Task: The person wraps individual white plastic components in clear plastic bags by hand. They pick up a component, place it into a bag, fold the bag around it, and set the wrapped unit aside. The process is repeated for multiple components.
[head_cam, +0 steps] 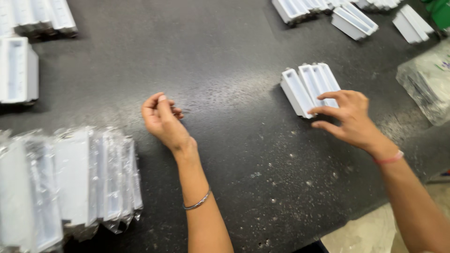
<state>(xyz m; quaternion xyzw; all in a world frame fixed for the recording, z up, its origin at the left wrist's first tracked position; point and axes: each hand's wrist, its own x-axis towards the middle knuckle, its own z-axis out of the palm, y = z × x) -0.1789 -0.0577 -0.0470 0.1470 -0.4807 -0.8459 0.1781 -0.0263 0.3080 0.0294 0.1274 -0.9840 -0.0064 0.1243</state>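
Your right hand [349,119] is out over the dark speckled tabletop [234,56], fingers spread and lightly curled, fingertips [323,97] touching the near end of a small cluster of white rectangular plastic trays [309,84]. There are about three of these trays lying side by side, open sides up, angled away from you toward the upper left. Your hand rests at their edge and has not closed around any of them; the thumb sits low, apart from the trays. A thin pink band [389,159] rings that wrist.

Your left hand [161,117] is well apart from the trays, hovering near the middle of the table. Its fingers are curled in, thumb pressed up against the index finger in a pinch; whether anything small sits in that pinch you cannot tell from here. A slim metal bangle [197,202] circles that forearm.

At your lower left lies a row of white trays sealed in clear plastic bags [75,182], overlapping one another. Further left, a bare white tray [16,70] lies flat, with more white trays [37,16] stacked beyond it at the top corner. Across the table at the upper right, more loose white trays [351,21] are scattered, and a heap of crinkled clear plastic bags [426,84] rests at the right edge.
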